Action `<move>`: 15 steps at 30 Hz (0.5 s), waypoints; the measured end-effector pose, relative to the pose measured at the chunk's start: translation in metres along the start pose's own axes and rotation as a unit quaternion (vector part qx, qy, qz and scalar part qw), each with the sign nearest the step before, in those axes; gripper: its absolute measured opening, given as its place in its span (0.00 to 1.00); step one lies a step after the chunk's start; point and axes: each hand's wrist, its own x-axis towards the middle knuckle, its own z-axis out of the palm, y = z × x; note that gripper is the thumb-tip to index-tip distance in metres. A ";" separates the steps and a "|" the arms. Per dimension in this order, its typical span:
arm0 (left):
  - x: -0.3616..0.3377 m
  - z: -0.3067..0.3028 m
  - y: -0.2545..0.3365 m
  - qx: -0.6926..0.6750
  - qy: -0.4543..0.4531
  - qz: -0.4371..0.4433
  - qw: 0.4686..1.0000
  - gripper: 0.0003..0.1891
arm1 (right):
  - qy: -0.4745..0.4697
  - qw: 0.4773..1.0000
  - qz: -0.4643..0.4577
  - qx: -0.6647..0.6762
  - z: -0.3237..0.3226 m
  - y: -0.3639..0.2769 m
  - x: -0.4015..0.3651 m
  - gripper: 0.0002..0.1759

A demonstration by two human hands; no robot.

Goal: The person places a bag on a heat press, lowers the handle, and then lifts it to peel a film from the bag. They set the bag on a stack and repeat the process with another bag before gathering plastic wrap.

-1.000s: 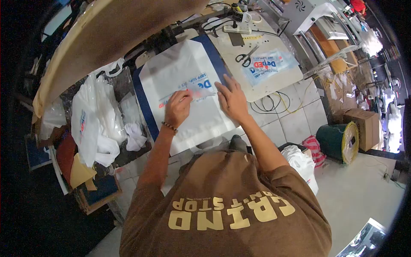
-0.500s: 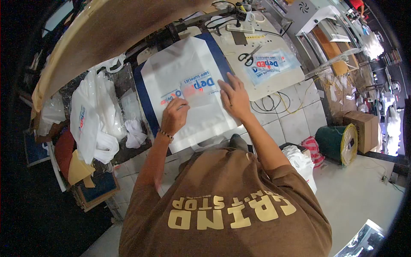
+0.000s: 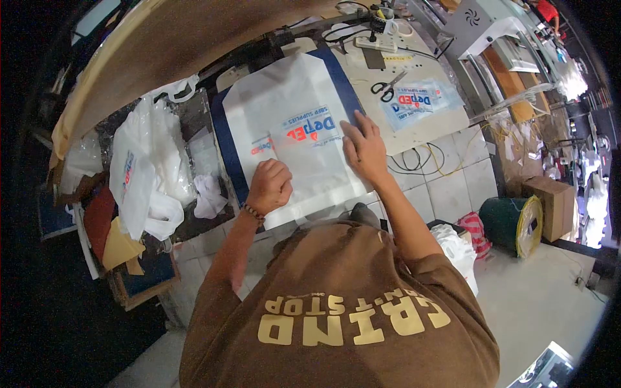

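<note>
A white bag [image 3: 310, 187] lies flat over a dark blue board [image 3: 228, 136]. On its middle is a clear film with blue and red "DepED SBFP Supplies" lettering [image 3: 307, 129], seen upside down, and a smaller red-blue print [image 3: 262, 149] shows left of it. My left hand [image 3: 270, 185], with a beaded bracelet at the wrist, is closed just below the film's left part; its curled fingers hide whatever is in them. My right hand [image 3: 364, 147] rests open on the bag's right edge, fingers stretched out.
Scissors [image 3: 387, 88] and printed film sheets [image 3: 420, 103] lie on the pale table [image 3: 401, 132] at right, below a power strip [image 3: 376, 44]. White bags [image 3: 149, 168] are piled on the left. A green spool [image 3: 508, 223] and cardboard box [image 3: 550, 207] stand at right.
My left hand has moved slightly down and its fingers have curled in more. My right hand stays on the bag's right edge; the view has shifted a little.
</note>
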 end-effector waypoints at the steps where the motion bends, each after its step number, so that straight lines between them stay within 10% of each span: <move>1: -0.001 -0.001 0.001 -0.003 -0.003 0.000 1.000 0.06 | -0.006 1.000 0.004 0.007 0.000 0.001 0.000 0.21; 12: -0.034 -0.030 0.017 -0.030 -0.099 -0.057 0.993 0.06 | -0.025 1.000 0.016 0.011 0.002 0.002 -0.001 0.21; 15: -0.062 -0.063 0.030 -0.016 -0.404 -0.178 0.897 0.12 | -0.013 0.997 -0.023 -0.073 -0.004 -0.005 0.000 0.25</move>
